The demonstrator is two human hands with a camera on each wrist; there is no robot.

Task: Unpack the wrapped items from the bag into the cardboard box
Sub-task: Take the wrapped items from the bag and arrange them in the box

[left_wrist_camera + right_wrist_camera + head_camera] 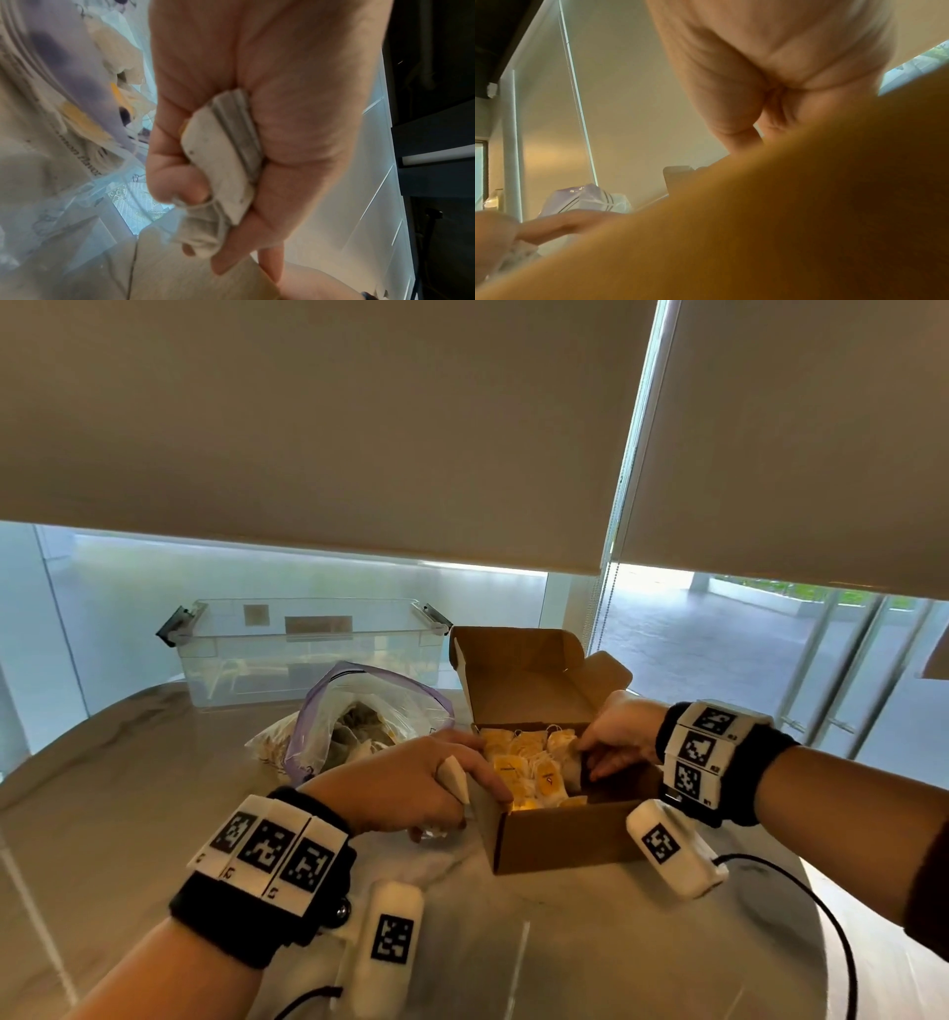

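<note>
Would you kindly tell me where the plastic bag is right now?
In the head view, the plastic bag lies on the table left of the cardboard box, in front of the clear bin.

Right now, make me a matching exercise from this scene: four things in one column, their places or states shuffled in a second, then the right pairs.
Things:
1. left hand
2. right hand
3. plastic bag
4. clear bin

Places or states:
A. at the table's far edge, by the window
B. lying open, left of the cardboard box
C. gripping a pale wrapped item at the box's left wall
D. reaching into the box among the yellow-tagged packets

Pairs: 1-C, 2-D, 3-B, 4-A
</note>
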